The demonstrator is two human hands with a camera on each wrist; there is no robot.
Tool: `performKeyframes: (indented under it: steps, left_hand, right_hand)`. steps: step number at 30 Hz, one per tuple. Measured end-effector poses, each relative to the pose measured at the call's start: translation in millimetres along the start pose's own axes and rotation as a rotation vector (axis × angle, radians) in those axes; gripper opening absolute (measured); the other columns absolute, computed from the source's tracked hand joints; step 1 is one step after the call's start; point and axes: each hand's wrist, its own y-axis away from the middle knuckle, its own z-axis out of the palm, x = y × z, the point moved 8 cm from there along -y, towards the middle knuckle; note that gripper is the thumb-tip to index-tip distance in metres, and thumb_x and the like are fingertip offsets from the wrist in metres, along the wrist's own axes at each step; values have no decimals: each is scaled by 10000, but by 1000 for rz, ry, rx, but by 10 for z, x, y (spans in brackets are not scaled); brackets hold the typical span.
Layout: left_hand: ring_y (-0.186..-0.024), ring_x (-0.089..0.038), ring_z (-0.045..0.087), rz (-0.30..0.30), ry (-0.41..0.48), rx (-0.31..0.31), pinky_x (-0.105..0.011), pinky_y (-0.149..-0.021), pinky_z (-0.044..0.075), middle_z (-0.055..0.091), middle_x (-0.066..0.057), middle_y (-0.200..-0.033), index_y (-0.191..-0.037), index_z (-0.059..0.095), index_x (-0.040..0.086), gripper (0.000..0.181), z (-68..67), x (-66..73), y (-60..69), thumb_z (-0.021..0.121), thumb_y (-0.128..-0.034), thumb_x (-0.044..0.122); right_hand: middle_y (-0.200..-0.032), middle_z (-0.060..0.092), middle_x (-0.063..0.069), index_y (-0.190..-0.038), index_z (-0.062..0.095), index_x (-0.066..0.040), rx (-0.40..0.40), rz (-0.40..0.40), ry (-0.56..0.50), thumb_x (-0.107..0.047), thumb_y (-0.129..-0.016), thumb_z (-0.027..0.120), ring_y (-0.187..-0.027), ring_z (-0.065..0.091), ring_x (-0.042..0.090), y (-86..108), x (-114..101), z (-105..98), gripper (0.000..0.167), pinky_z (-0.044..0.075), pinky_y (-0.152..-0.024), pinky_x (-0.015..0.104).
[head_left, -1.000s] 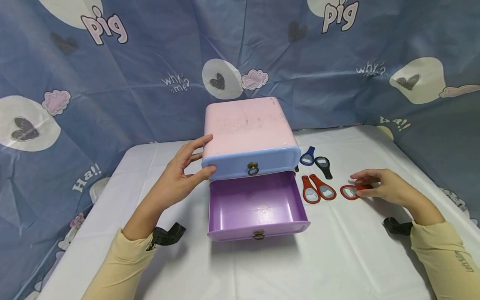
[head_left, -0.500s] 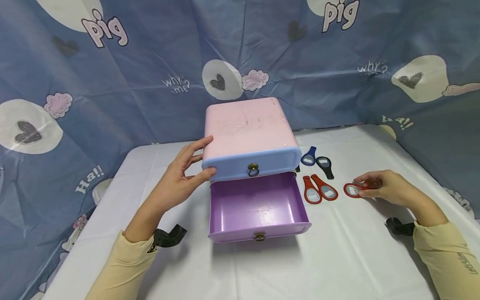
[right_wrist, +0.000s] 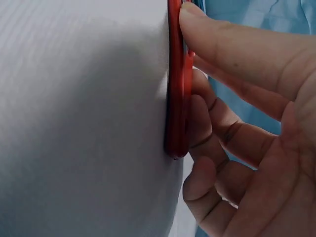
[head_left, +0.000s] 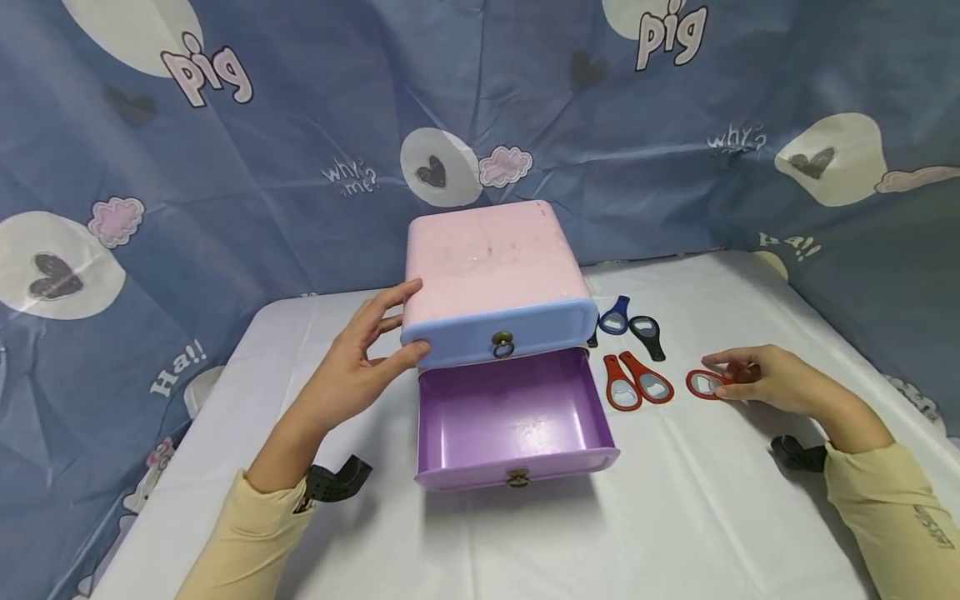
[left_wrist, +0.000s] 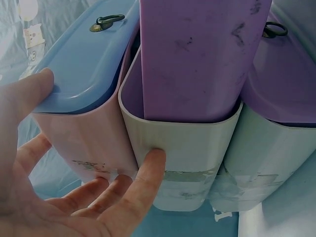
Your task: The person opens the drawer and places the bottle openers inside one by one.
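Note:
My left hand [head_left: 347, 367] rests against the left side of a small plastic drawer cabinet [head_left: 491, 258]. Its thumb presses the front of the blue top drawer [head_left: 450, 337]; the spread fingers touch the pink and white side walls, as the left wrist view shows. Below, a purple drawer [head_left: 517, 408] is pulled out, with nothing inside. On the right, my right hand [head_left: 780, 382] pinches a red bottle opener [head_left: 703, 384] lying on the white cloth. In the right wrist view its thumb is on the opener [right_wrist: 178, 108], fingers along the far side; the handle is partly hidden.
Two red bottle openers [head_left: 639, 385] lie side by side right of the cabinet. Behind them are a blue opener [head_left: 615, 317] and a black opener [head_left: 647, 336]; another dark one is partly hidden by the cabinet. A patterned blue curtain [head_left: 300, 142] hangs behind the table.
My right hand and the red opener have shifted slightly to the right, away from the two other red openers. The left hand keeps its place on the cabinet.

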Motion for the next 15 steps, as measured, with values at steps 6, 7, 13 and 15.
performKeyframes:
  steps: [6, 7, 13, 15]
  left_hand:
    - [-1561, -356, 413, -16, -9, -16, -371, -985, 642, 287, 108, -1739, -1632, 409, 424, 705, -16, -6, 10, 731, -1046, 202]
    - [-1560, -361, 411, -19, -10, -19, -369, -987, 640, 284, 99, -1740, -1634, 407, 421, 704, -17, -7, 16, 728, -1048, 202]
    - [-1560, -363, 410, -13, -4, -23, -338, -980, 638, 287, 95, -1739, -1638, 402, 418, 712, -2, -20, 12, 728, -1047, 192]
    - [-1559, -362, 412, -8, -1, -22, -334, -977, 638, 296, 93, -1735, -1639, 403, 416, 715, 4, -21, 2, 730, -1045, 187]
  right_hand:
    - [-797, 675, -71, -1291, 757, -2, -21, 19, -38, -195, -922, 857, -688, 521, -6, 3, -13, 36, 428, 458, -608, 217]
    - [-772, 661, -74, -1282, 760, -3, -25, 19, -45, -191, -921, 857, -673, 521, 1, 3, -12, 46, 418, 457, -600, 219]
    - [-830, 608, -38, -1170, 732, -1, -23, 10, -36, -171, -922, 859, -692, 503, 7, 24, -17, 37, 326, 444, -617, 219]
    - [-870, 610, -31, -1117, 698, -12, -20, 11, -36, -168, -917, 863, -727, 502, 2, 29, -10, 28, 303, 445, -640, 212]
